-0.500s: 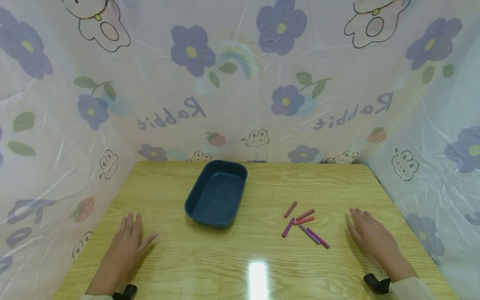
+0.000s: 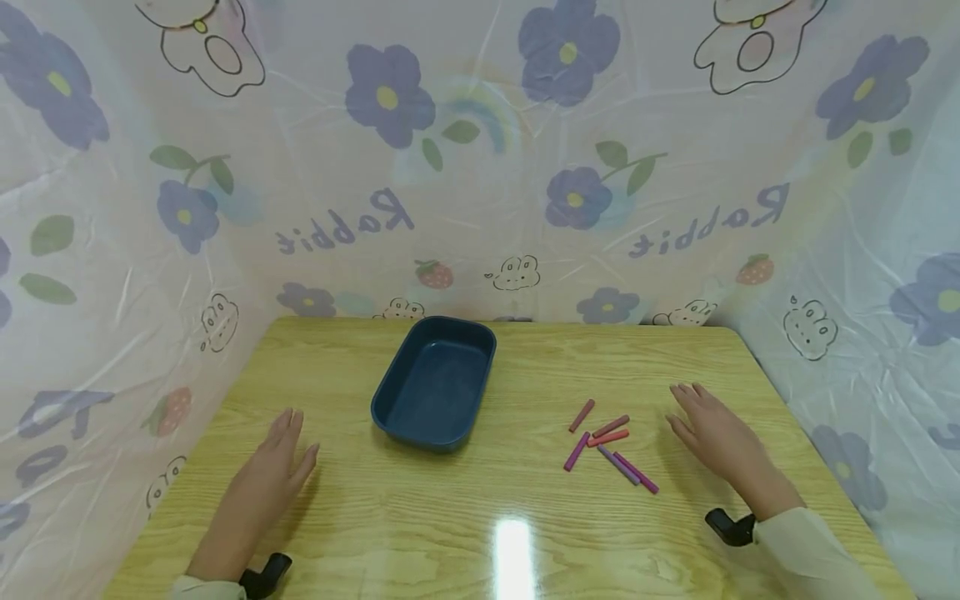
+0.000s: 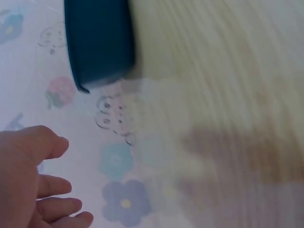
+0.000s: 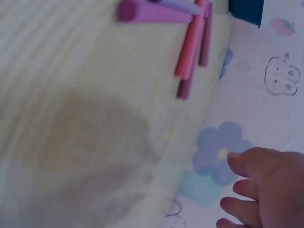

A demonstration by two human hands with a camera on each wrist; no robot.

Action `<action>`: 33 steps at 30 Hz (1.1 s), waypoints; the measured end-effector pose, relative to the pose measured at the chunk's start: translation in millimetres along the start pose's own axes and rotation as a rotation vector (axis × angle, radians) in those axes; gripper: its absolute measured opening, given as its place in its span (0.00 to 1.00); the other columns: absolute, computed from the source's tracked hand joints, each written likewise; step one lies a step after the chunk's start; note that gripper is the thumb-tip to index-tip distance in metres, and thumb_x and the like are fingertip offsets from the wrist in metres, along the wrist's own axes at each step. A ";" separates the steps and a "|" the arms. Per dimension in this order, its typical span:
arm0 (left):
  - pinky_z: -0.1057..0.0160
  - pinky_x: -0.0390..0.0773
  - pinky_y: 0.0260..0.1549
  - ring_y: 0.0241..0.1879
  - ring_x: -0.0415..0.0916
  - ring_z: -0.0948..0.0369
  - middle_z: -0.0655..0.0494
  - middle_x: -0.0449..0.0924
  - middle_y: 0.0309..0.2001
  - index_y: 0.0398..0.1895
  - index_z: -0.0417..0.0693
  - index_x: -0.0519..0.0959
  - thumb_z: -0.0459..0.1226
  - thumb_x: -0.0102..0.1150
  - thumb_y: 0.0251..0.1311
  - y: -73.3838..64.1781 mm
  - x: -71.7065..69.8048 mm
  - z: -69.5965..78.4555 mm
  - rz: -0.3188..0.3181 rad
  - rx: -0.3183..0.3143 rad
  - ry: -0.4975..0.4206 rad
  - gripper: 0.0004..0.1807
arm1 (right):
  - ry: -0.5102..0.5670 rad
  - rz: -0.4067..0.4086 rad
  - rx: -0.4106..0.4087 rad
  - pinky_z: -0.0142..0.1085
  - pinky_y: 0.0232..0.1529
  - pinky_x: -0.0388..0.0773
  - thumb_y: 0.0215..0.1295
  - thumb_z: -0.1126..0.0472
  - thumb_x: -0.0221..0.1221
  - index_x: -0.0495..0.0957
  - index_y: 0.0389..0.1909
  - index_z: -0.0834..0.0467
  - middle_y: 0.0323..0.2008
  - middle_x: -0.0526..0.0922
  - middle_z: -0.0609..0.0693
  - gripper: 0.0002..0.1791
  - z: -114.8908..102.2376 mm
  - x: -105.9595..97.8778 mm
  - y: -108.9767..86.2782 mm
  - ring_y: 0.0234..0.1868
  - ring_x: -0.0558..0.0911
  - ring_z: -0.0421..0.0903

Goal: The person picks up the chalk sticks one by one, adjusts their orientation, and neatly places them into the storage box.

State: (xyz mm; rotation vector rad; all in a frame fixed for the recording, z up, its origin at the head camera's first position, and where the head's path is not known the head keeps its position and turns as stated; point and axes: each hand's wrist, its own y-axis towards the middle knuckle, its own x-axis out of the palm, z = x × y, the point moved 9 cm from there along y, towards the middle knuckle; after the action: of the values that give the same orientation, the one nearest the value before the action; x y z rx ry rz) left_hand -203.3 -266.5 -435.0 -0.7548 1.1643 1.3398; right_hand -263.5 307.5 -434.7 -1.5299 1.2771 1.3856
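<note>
Both hands [image 2: 260, 483] [image 2: 722, 437] have shifted inward, right one near coloured sticks [image 2: 608, 438].

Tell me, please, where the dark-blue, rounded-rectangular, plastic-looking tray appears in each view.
Head: the tray sits below centre, slightly left.
Left wrist: the tray is cut by the top edge, left of centre.
Right wrist: part of the tray shows at the top edge, right of centre.
Shared landmark: the yellow wood-grain tabletop.

Right fingers [image 2: 697, 400] (slightly) nearer the sticks [image 2: 608, 439]
</note>
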 end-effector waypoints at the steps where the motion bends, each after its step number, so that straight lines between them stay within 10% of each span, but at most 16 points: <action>1: 0.39 0.71 0.45 0.60 0.58 0.35 0.28 0.51 0.66 0.68 0.29 0.52 0.46 0.45 0.69 1.6 -0.4 4.0 -0.002 0.000 0.000 0.36 | 0.012 -0.008 -0.005 0.63 0.56 0.58 0.67 0.55 0.53 0.60 0.64 0.71 0.62 0.61 0.72 0.32 -4.1 0.3 3.5 0.63 0.58 0.69; 33: 0.45 0.69 0.52 0.66 0.54 0.45 0.38 0.57 0.67 0.68 0.34 0.58 0.47 0.50 0.66 53.1 42.8 98.5 -0.057 0.099 0.000 0.34 | 0.003 -0.110 -0.389 0.49 0.63 0.60 0.68 0.56 0.54 0.56 0.69 0.64 0.67 0.59 0.61 0.33 -163.9 42.8 96.8 0.67 0.58 0.56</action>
State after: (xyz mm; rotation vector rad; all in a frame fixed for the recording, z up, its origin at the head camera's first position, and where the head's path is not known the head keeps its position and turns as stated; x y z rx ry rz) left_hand -241.4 -153.0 -434.7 -0.7110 1.1916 1.2258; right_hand -311.5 118.4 -435.4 -1.8279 0.9436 1.6253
